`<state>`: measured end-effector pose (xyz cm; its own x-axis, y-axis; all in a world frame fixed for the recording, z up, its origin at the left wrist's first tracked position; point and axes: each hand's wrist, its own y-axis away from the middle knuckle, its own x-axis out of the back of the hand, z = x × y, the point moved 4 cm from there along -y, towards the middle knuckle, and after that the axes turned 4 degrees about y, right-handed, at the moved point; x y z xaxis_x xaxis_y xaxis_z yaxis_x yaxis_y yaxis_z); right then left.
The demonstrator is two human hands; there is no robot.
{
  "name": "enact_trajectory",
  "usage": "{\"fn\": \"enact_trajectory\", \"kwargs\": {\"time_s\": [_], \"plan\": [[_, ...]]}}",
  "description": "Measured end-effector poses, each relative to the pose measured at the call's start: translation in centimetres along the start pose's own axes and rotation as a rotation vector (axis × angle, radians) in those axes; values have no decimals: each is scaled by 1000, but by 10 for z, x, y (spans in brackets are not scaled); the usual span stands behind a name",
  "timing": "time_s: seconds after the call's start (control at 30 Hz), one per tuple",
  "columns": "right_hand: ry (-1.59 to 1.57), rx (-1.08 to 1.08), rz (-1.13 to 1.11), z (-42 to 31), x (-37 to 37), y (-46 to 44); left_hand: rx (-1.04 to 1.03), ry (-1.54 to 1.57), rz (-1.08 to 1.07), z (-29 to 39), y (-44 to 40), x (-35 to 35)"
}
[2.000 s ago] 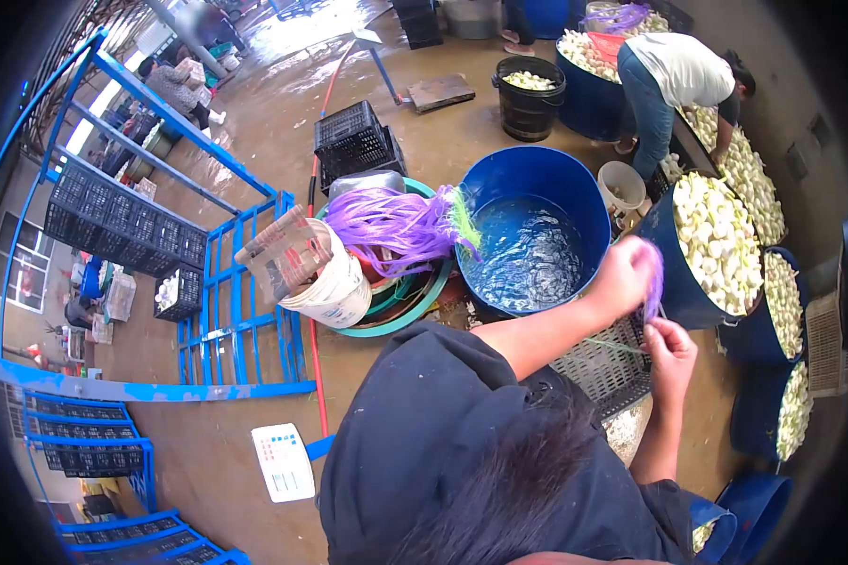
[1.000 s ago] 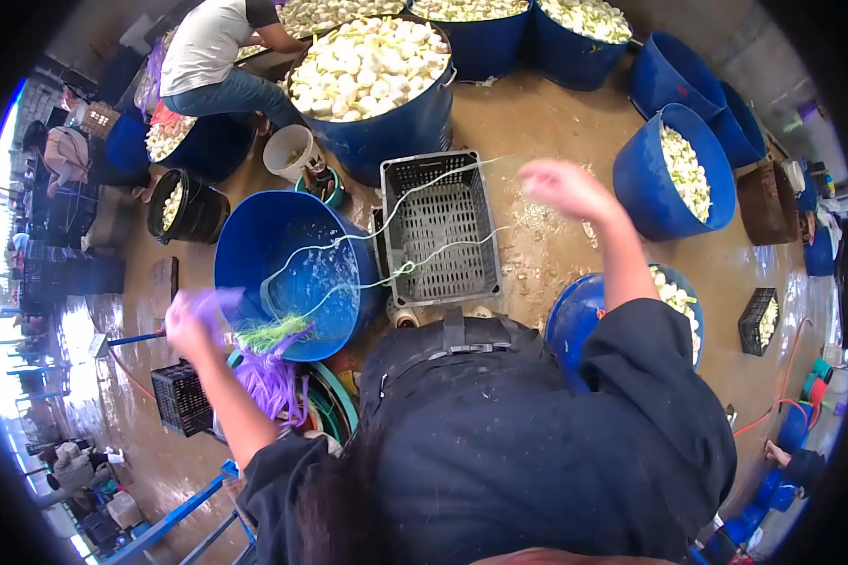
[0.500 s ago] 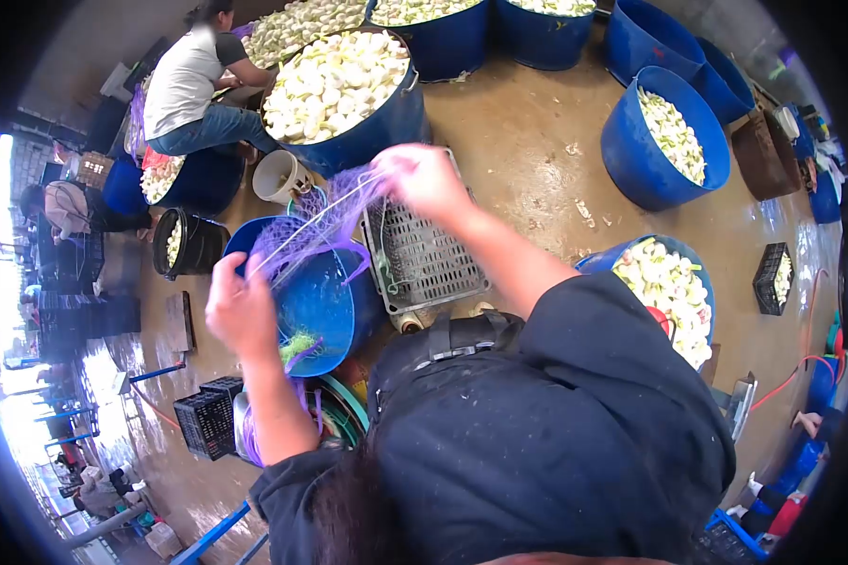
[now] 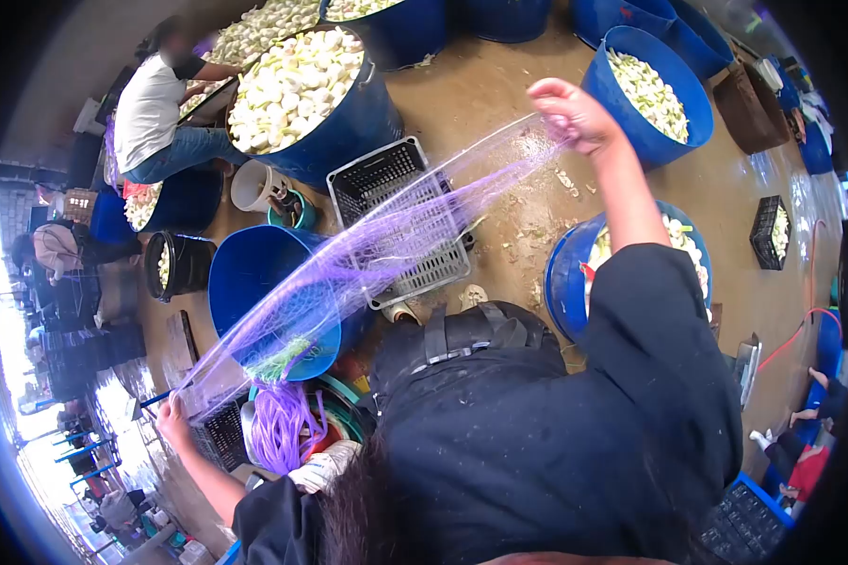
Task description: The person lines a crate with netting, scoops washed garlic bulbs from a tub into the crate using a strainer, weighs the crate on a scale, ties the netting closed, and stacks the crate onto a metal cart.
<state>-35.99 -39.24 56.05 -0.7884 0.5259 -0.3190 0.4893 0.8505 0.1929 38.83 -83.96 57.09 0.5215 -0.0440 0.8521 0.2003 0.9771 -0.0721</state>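
A purple mesh bag (image 4: 396, 231) is stretched diagonally in front of me between both hands. My left hand (image 4: 172, 421), low at the left, is closed on one end of it. My right hand (image 4: 575, 118), raised at the upper right, grips the other end. Beneath the netting stand a black slatted crate (image 4: 372, 179) and a blue tub (image 4: 245, 268) with some green netting (image 4: 283, 358) over its near rim. A bundle of purple strips (image 4: 283, 428) hangs just below that tub, near my left forearm.
Blue tubs of peeled white bulbs (image 4: 297, 89) stand at the back, with another bulb-filled tub (image 4: 664, 94) at the right. A blue tub (image 4: 565, 282) sits by my right elbow. A white bucket (image 4: 257, 185) and a crouching person (image 4: 151, 113) are at the upper left.
My hands have moved far apart, the right one up and right, the left one down and left. The bunched purple mesh bag is now pulled out long.
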Motion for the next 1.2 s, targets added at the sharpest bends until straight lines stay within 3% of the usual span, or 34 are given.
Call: {"fn": "enact_trajectory", "kwargs": {"time_s": [0.03, 0.1, 0.13, 0.17, 0.23, 0.27, 0.3, 0.37, 0.4, 0.43, 0.5, 0.53, 0.57, 0.73, 0.83, 1.07, 1.13, 1.2], "plan": [[-82, 70, -161, -2, 21, 3, -3, -2, -5, 19, 8, -4], [-97, 111, -208, -3, 28, 4, 511, 495, 27, 63, 43, -16], [-112, 150, -259, -3, 29, 4, 547, 921, -105, 18, 29, -34], [-119, 145, -255, 4, 34, -2, 756, 1058, 146, 93, 58, -56], [775, 367, -18, 11, 37, -19, 890, 1421, 151, 158, 79, -83], [1226, 333, 61, 9, 34, -20, 884, 1482, 61, 124, 62, -89], [1219, 318, 69, 15, 30, -22, 888, 1466, 50, 103, 52, -86], [1472, 101, 490, 21, 44, -20, 519, 1774, -1000, 114, 44, -89], [1476, 97, 599, 25, 59, -18, 619, 1174, -595, 109, 35, -79], [1476, 86, 609, 46, 82, -22, 674, 1033, -286, 110, 34, -92], [1298, 383, 616, 78, 112, -36, 520, 866, -771, 103, 18, -100], [1175, 164, 621, 100, 121, -36, 534, 859, -793, 99, 9, -117], [1103, 103, 649, 128, 131, -41, 568, 691, -709, 108, 2, -136], [816, -272, 711, 233, 119, -64, 466, 443, -603, 110, -60, -281], [883, -344, 631, 265, 93, -102, 444, 429, -436, 119, -92, -381], [770, -16, 586, 296, 75, -258, 577, 710, -337, 158, -189, -578], [368, -368, 569, 306, 76, -291, 637, 758, -366, 151, -211, -629], [281, -453, 585, 335, 87, -322, 690, 749, -424, 143, -224, -673]]}}
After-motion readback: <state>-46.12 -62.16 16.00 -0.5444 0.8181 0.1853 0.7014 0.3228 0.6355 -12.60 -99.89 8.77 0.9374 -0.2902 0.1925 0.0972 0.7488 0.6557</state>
